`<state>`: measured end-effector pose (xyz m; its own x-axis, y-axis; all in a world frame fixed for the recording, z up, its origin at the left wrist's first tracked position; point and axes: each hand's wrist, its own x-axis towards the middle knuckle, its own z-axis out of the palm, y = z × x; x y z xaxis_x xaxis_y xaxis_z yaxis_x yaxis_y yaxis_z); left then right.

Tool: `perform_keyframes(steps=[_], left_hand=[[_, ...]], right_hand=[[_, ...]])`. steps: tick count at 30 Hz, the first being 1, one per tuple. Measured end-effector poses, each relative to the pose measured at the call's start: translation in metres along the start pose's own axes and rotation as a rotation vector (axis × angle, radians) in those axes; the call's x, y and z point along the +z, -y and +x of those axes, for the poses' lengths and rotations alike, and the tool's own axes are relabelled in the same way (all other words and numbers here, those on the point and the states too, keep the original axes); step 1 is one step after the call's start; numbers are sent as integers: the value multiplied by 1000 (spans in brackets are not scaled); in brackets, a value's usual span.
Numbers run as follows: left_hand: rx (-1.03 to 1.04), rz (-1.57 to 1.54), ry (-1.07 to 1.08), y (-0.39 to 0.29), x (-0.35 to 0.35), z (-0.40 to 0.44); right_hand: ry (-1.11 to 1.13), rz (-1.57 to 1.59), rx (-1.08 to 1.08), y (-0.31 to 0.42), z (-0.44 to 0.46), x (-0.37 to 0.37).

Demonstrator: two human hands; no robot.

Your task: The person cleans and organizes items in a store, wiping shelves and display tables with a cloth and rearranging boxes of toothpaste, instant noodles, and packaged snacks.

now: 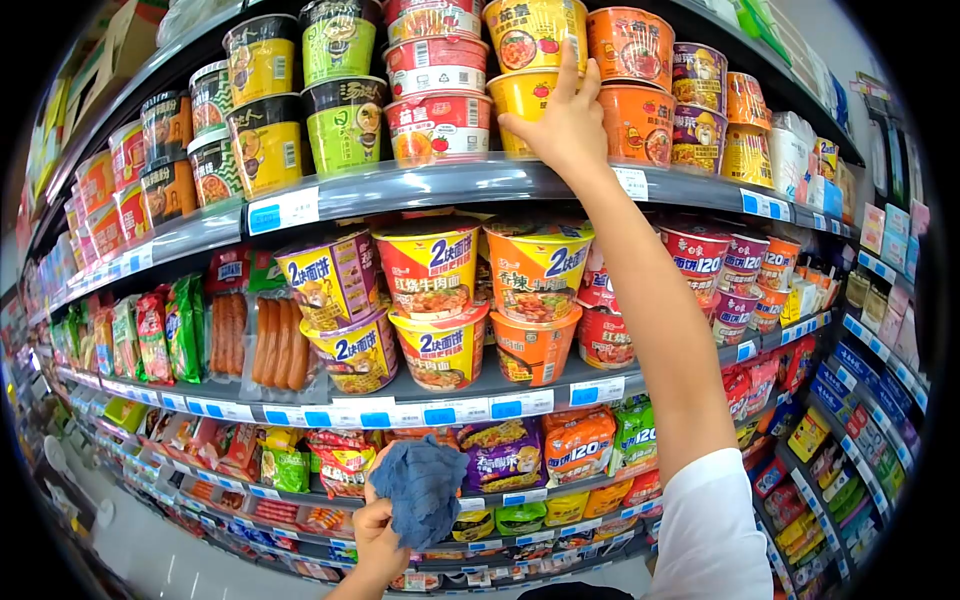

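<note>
We stand before curved, dark-edged store shelves (400,188) with blue-and-white price tags. Our right hand (568,118) is open, fingers spread, against 2 stacked yellow cups (523,38) on the upper shelf; we cannot tell whether it grips them. Our left hand (378,535) grips a crumpled blue cloth (422,492) in front of the lower shelves. Packaged sausages (282,340) hang left of more noodle cups (430,270); pale, shiny floor (180,560) shows below.
</note>
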<state>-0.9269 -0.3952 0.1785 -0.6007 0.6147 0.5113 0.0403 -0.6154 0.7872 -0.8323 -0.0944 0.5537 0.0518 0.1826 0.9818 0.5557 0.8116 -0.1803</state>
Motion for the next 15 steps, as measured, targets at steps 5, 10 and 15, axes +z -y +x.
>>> perform_keyframes(steps=[5, 10, 15], left_hand=[[51, -29, -106, -8, -12, -3], [24, -14, -176, -12, -28, -6], [-48, -16, -223, -16, -31, -2]], right_hand=[[-61, 91, -78, -14, 6, -1], [-48, 293, -164, -27, 12, -10], [-8, 427, -175, -34, 13, -9]])
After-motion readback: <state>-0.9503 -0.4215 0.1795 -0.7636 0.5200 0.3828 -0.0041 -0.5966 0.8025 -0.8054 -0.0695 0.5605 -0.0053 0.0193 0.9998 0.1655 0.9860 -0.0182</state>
